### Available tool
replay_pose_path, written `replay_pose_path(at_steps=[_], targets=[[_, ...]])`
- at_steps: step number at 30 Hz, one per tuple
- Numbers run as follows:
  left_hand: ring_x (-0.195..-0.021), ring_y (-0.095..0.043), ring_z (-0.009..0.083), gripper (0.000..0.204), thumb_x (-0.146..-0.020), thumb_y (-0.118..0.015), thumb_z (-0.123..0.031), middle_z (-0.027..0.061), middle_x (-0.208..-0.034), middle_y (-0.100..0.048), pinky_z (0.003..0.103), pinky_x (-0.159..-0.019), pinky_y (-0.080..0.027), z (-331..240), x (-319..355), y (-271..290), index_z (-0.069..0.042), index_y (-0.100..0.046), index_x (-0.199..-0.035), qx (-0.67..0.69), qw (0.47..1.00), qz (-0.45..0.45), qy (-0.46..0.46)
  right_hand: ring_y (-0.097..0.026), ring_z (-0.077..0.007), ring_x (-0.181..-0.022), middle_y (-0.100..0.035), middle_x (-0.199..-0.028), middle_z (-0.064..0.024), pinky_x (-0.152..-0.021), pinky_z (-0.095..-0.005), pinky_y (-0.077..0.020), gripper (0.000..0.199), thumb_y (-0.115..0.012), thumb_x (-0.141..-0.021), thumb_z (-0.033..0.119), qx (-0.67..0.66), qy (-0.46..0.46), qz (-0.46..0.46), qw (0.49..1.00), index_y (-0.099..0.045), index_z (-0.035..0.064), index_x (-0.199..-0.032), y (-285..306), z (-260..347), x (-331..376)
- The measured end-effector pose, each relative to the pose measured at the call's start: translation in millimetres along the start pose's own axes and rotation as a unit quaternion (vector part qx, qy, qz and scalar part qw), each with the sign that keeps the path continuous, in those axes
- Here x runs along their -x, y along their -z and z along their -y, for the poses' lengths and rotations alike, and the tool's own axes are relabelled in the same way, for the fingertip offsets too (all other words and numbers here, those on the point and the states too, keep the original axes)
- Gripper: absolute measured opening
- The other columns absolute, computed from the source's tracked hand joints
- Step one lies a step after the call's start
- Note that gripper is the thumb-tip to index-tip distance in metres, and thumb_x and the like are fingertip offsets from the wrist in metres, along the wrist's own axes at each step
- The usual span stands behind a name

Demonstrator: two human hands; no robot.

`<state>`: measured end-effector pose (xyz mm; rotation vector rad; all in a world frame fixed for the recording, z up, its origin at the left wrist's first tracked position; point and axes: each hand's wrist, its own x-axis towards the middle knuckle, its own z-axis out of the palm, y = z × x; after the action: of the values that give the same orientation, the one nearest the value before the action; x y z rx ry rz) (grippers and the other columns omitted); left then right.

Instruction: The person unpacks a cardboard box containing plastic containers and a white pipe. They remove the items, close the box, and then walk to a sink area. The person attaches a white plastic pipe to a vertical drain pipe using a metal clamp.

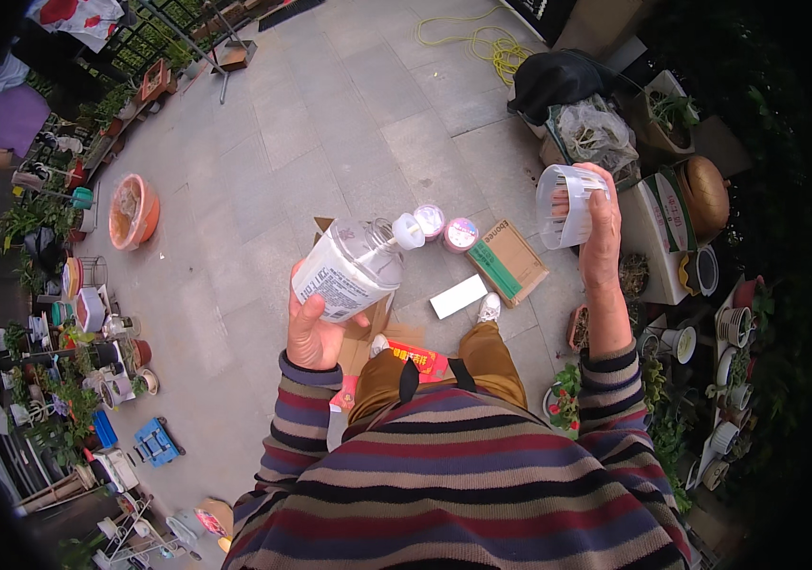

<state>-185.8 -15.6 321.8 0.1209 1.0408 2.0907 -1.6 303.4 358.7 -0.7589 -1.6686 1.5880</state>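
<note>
My left hand is wrapped round a see-through plastic bottle with a printed white label. The bottle tilts up to the right, and a white cap or pump top sits at its neck. Out to the right, my right hand grips a translucent plastic cup with slotted walls, its wide rim facing left. Bottle and cup are well apart, held above the paving. Beyond the bottle top, two round tubs with pinkish lids, one pale and one brighter, stand on the ground.
Near my feet lie a brown cardboard box with a green band, a white box and a red packet. An orange basin stands at left. Potted plants line both sides; a yellow hose coils at the far right.
</note>
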Motion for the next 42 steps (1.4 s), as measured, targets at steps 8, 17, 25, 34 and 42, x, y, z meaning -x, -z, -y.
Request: replay_pose_path(at_steps=[8,17,25,34,42], targets=[[-0.105,-0.062,0.0342,0.09,-0.073,-0.08,-0.048,0.0152,-0.129,-0.058,0.038,-0.06,-0.052,14.9,-9.4,-24.2,-0.006,-0.043,-0.143,0.011,0.999,0.007,0.039,-0.064,-0.0142,-0.084,-0.065,-0.1,-0.0103,-0.068,-0.0267,-0.0509,0.06,-0.046,-0.097,0.056,-0.155,-0.135,0.057,0.977,-0.049,0.0071,-0.13,-18.1,-19.4,26.5],[-0.1,-0.062,0.0323,0.091,-0.071,-0.083,-0.042,0.0158,-0.129,-0.056,0.041,-0.058,-0.052,13.8,-11.9,-37.9,-0.008,-0.04,-0.143,0.078,0.992,0.068,0.071,-0.064,-0.0145,-0.09,-0.064,-0.104,-0.0101,-0.071,-0.0274,-0.0527,0.061,-0.047,-0.096,0.056,-0.179,-0.155,0.131,0.963,-0.046,0.0081,-0.134,-20.6,-9.7,19.7],[-0.111,-0.062,0.0307,0.103,-0.067,-0.084,-0.042,0.0147,-0.13,-0.056,0.044,-0.091,-0.055,18.4,-7.3,-45.0,-0.005,-0.034,-0.149,0.1,0.995,-0.004,0.019,-0.061,-0.0166,-0.1,-0.062,-0.11,-0.0095,-0.081,-0.031,-0.0523,0.065,-0.052,-0.092,0.055,-0.183,-0.176,0.179,0.951,-0.045,0.0077,-0.136,-27.9,-2.8,22.7],[-0.093,-0.063,0.0276,0.119,-0.066,-0.083,-0.056,0.0189,-0.105,-0.063,0.035,-0.079,-0.057,24.5,-7.2,-35.5,-0.005,-0.023,-0.156,0.116,0.992,0.03,0.031,-0.061,-0.0168,-0.1,-0.062,-0.107,-0.0115,-0.084,-0.0317,-0.051,0.06,-0.056,-0.085,0.043,-0.178,-0.198,0.232,0.936,-0.048,0.0048,-0.131,-31.4,-1.3,23.9],[-0.106,-0.063,0.0269,0.106,-0.071,-0.08,-0.052,0.0144,-0.115,-0.063,0.042,-0.088,-0.056,30.3,-1.7,-40.0,-0.007,-0.03,-0.153,0.148,0.989,-0.007,0.004,-0.055,-0.0122,-0.092,-0.059,-0.099,-0.0044,-0.081,-0.0257,-0.0429,0.038,-0.052,-0.089,0.029,-0.096,-0.144,0.272,0.947,-0.058,0.0048,-0.117,-42.1,-1.3,28.8]])
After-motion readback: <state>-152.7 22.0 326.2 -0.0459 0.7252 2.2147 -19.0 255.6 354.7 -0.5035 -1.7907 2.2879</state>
